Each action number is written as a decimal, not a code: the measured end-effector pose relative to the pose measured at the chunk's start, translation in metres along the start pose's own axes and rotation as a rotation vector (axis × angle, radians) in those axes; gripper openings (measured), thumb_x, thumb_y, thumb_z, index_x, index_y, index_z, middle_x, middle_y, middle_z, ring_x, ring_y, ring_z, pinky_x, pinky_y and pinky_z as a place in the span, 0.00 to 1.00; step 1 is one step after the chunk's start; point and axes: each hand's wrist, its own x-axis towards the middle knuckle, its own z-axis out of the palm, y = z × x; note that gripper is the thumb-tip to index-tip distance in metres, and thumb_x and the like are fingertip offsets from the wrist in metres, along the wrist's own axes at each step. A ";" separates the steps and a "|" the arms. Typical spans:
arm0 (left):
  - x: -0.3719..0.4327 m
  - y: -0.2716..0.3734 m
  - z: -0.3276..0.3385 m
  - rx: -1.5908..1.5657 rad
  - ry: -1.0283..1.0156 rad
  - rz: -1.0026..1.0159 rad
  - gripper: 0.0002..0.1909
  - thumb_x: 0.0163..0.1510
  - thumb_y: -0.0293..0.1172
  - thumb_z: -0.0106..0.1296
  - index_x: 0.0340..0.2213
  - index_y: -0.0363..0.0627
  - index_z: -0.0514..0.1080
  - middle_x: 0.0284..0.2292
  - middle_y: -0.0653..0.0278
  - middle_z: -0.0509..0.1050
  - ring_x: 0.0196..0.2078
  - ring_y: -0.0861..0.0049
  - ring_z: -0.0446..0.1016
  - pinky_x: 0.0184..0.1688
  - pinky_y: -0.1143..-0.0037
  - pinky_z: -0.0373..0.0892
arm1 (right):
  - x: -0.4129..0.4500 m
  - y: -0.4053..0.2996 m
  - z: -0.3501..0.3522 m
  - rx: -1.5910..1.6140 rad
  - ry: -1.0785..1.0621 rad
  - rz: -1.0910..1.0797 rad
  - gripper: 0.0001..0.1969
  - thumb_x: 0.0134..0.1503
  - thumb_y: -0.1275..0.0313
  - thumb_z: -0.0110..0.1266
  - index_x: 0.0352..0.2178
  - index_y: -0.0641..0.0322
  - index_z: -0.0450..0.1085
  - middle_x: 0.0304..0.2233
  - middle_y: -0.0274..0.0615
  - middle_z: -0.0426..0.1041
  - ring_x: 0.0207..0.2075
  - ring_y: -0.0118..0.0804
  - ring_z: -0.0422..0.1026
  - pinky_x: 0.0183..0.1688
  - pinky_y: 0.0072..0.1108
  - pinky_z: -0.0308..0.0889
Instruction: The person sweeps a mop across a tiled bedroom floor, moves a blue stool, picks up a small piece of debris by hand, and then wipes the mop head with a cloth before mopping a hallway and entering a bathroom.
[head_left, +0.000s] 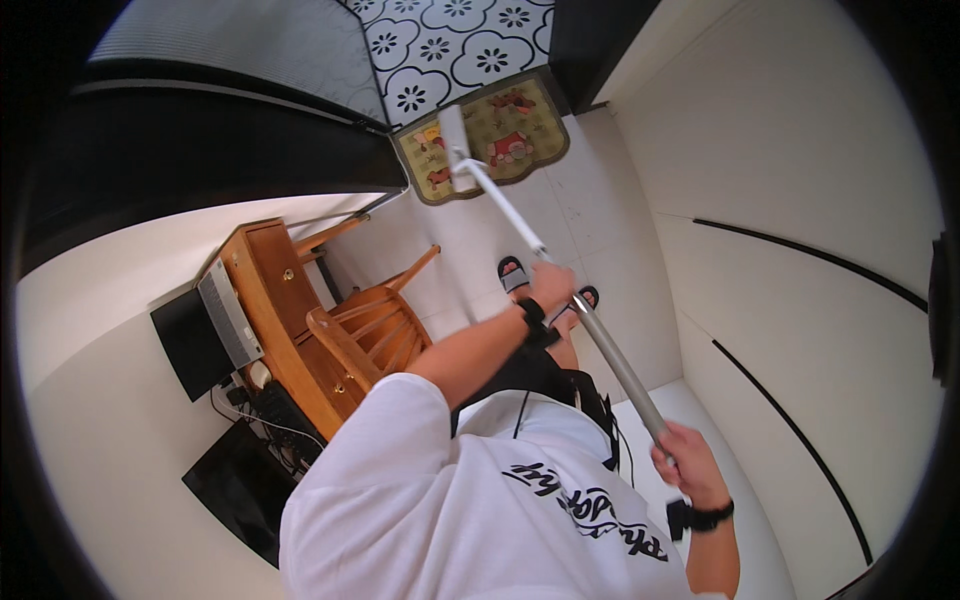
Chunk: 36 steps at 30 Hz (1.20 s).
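My left hand (553, 283) is wrapped around the middle of a long-handled flat mop, where the white lower pole meets the grey upper tube (619, 358). Near the top end of that tube, my right hand (686, 459) is closed on it. The pole slants away from me to a narrow white flat head (456, 146). The head lies over the left part of a green doormat (540, 159) with cartoon animal figures. Whether it presses on the mat cannot be seen.
A wooden spindle-back chair (375, 330) stands left, against a wooden desk (264, 319) holding a laptop (232, 313), a monitor (238, 491) and cables. White cabinets with black handle strips (814, 259) line the right. Beyond a dark doorway lies flower-patterned floor (491, 56).
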 end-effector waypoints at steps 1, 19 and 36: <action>0.003 -0.023 -0.009 -0.297 -0.009 -0.150 0.09 0.40 0.34 0.48 0.16 0.41 0.69 0.15 0.57 0.71 0.18 0.63 0.71 0.19 0.66 0.62 | 0.019 -0.008 0.006 0.022 -0.039 -0.011 0.07 0.56 0.69 0.41 0.30 0.62 0.60 0.17 0.32 0.60 0.11 0.17 0.52 0.10 0.10 0.46; 0.014 0.128 -0.016 -0.019 -0.395 0.218 0.10 0.31 0.39 0.58 0.20 0.53 0.76 0.17 0.63 0.73 0.23 0.65 0.72 0.22 0.64 0.56 | -0.040 0.083 -0.028 0.577 0.148 0.091 0.12 0.57 0.67 0.38 0.38 0.62 0.62 0.19 0.34 0.60 0.13 0.17 0.51 0.11 0.08 0.45; 0.104 0.024 -0.024 -0.112 -0.233 0.063 0.08 0.45 0.33 0.46 0.19 0.50 0.74 0.13 0.69 0.72 0.18 0.73 0.72 0.28 0.65 0.56 | 0.037 0.015 -0.010 0.753 -0.153 -0.020 0.14 0.58 0.68 0.37 0.43 0.65 0.59 0.19 0.32 0.59 0.13 0.16 0.52 0.11 0.08 0.47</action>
